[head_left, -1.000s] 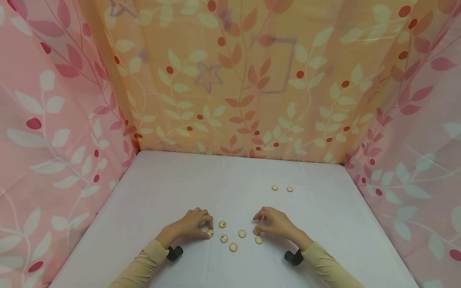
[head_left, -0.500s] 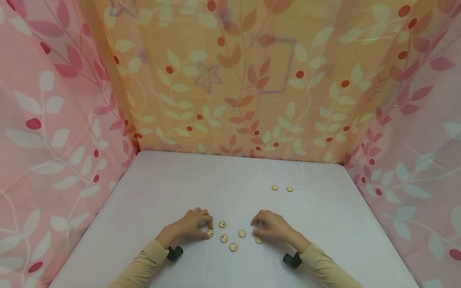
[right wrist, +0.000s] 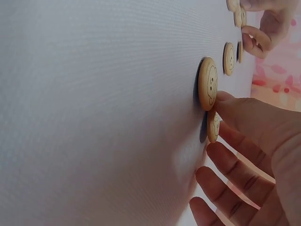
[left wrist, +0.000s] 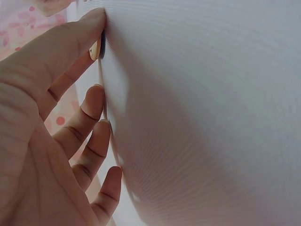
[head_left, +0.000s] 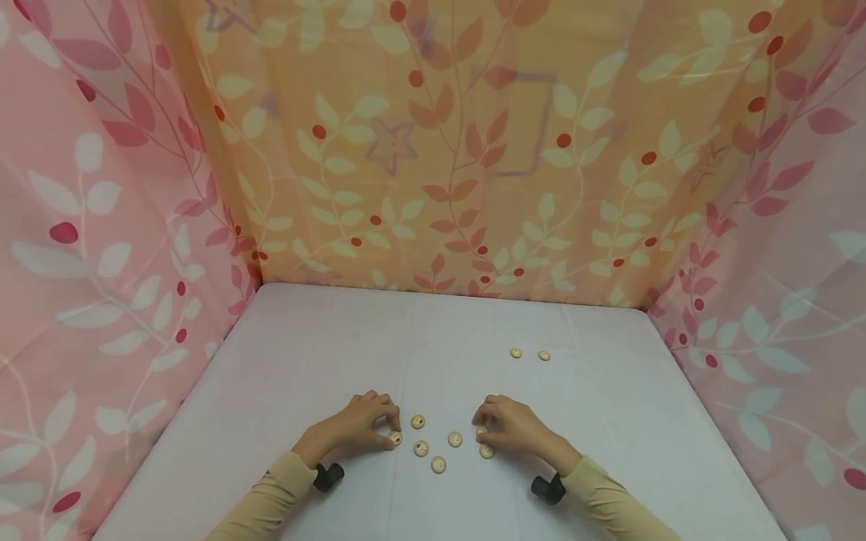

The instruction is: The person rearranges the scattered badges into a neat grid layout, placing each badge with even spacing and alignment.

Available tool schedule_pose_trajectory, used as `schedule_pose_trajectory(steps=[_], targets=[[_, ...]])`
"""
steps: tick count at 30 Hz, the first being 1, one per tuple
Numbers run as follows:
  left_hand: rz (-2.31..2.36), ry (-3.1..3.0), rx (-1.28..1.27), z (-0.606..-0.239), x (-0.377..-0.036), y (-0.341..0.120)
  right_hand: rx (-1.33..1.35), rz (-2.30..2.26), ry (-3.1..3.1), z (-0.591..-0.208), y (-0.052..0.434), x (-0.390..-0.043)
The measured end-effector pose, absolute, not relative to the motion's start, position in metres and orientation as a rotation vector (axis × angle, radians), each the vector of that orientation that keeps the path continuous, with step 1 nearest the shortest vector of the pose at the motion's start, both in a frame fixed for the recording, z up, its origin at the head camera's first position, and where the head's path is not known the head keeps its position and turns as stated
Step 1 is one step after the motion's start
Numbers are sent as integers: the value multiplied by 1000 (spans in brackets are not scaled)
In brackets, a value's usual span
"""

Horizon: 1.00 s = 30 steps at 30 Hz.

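Observation:
Several small round wooden buttons lie on the white table (head_left: 325,361). My left hand (head_left: 358,427) rests palm down, its thumb (left wrist: 70,52) pressing the edge of one button (head_left: 395,437) (left wrist: 96,49); the other fingertips (left wrist: 96,101) touch the table apart from it. My right hand (head_left: 516,428) pinches another button (head_left: 482,433) (right wrist: 213,126) between thumb (right wrist: 244,113) and forefinger. It is still flat on the table. A larger-looking button (right wrist: 208,84) lies right beside the thumb tip.
Loose buttons (head_left: 418,421) (head_left: 421,448) (head_left: 438,464) (head_left: 455,439) lie between the hands, one (head_left: 485,451) by the right hand. A pair (head_left: 516,352) (head_left: 544,355) lies farther back right. Floral curtains (head_left: 433,150) close off three sides.
My right hand has slid slightly left and drawn in over its button. The left hand and the loose buttons have stayed put.

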<state>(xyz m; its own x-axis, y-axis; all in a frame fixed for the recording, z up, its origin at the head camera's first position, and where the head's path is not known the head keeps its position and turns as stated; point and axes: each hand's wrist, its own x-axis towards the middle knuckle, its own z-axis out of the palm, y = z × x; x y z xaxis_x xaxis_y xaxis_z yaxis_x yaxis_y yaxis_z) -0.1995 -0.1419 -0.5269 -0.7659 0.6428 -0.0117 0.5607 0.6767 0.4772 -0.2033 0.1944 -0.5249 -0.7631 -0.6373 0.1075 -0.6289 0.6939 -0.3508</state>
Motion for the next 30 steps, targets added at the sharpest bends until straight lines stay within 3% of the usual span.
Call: schedule_pose_trajectory(steps=[16,30], targets=[[680,2704,981,-526,-200,-141,-1040,-558,2874,-521,191,-202],[669,2701,974,-525,-200,-140,-1179,-462,2922,-518,192,-200]])
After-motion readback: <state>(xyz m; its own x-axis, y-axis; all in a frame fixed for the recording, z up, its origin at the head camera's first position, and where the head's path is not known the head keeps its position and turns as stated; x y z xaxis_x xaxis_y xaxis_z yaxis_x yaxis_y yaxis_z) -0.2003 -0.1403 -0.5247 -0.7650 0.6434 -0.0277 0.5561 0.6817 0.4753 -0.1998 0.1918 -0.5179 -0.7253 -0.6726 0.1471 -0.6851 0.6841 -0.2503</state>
